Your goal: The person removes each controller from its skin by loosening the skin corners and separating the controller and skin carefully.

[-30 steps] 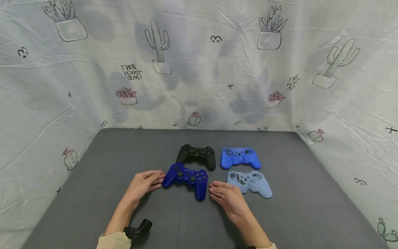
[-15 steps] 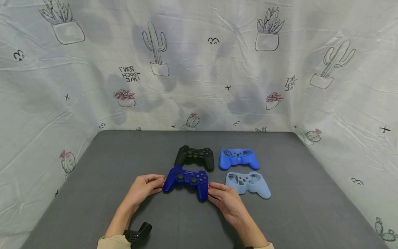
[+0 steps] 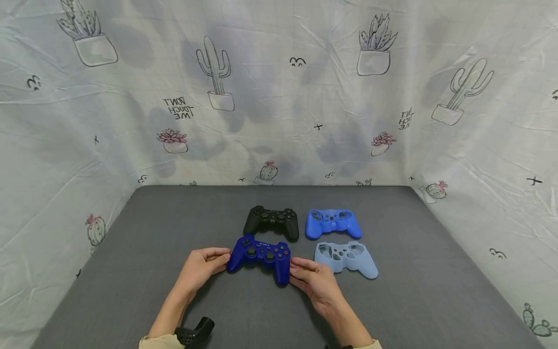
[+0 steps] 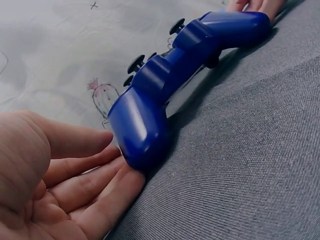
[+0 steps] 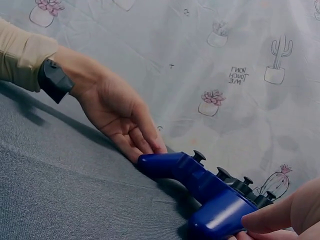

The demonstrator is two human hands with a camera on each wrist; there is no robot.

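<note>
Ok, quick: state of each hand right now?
Left hand: open, straight fingers touching the dark blue controller.
Right hand: open, fingertips touching the controller's other grip.

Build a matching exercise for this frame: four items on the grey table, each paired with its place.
Items:
1. glossy dark blue game controller
2. matte black game controller
3. bright blue silicone controller cover
4. pale blue silicone controller cover

Places:
A. far row, right
B. near row, between left hand and right hand
C. near row, right
D. far row, left

Pairs: 1-B, 2-D, 3-A, 4-C
</note>
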